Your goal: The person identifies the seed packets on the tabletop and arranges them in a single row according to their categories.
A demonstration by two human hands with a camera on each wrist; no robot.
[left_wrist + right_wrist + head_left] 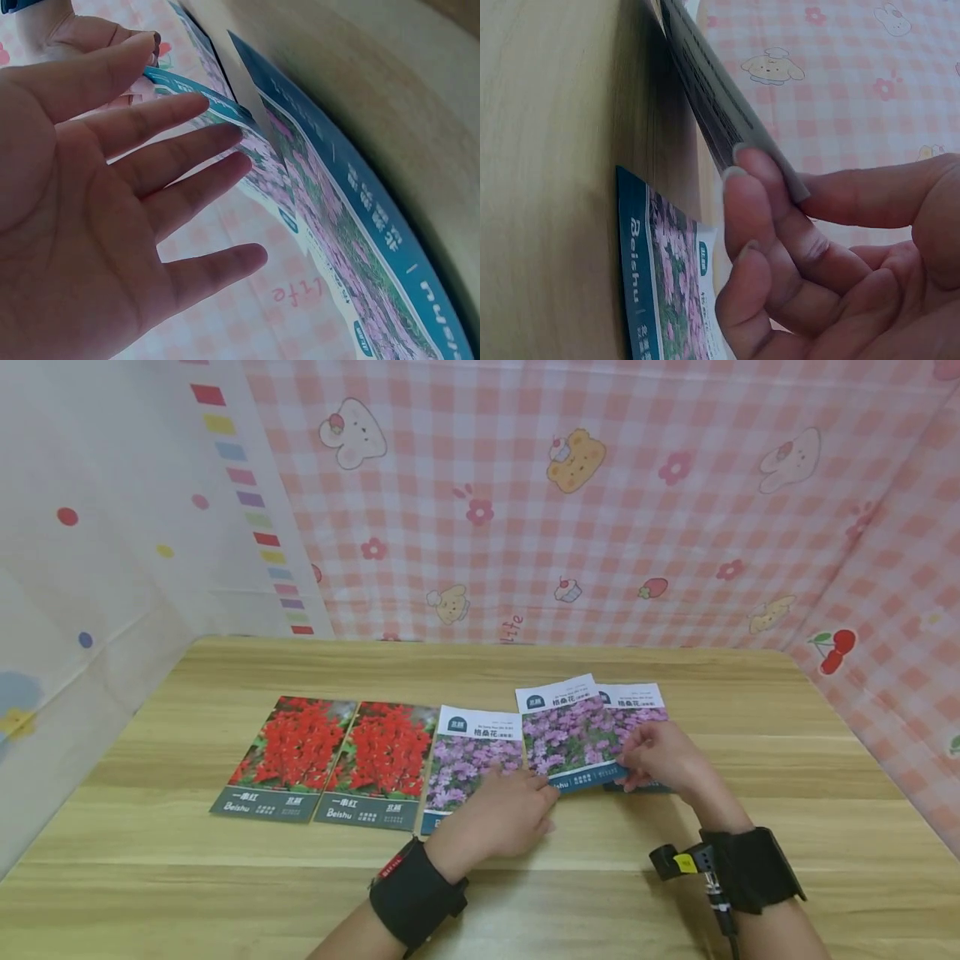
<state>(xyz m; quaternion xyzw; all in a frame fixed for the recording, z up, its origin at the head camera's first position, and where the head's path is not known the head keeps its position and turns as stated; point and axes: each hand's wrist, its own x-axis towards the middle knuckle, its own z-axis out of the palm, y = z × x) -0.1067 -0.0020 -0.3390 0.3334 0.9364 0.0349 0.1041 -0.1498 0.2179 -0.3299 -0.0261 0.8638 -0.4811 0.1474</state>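
Note:
Three packets with purple flowers lie in a row in the head view. My right hand [663,758] pinches the middle flower packet [566,739] by its lower right edge, thumb on one face and fingertips on the other. This packet stands tilted and overlaps the right flower packet [637,697]; the right wrist view shows its printed back [727,105]. My left hand [495,810] covers the lower part of the left flower packet [471,752]. Its fingers [202,187] are straight and spread, with fingertips right at the held packet's lower left corner.
Two packets with red flowers, a left one [288,752] and a right one [382,760], lie side by side on the wooden table [225,893]. Behind the table hangs a pink checked cloth [480,468]. Each wrist wears a black band [416,893].

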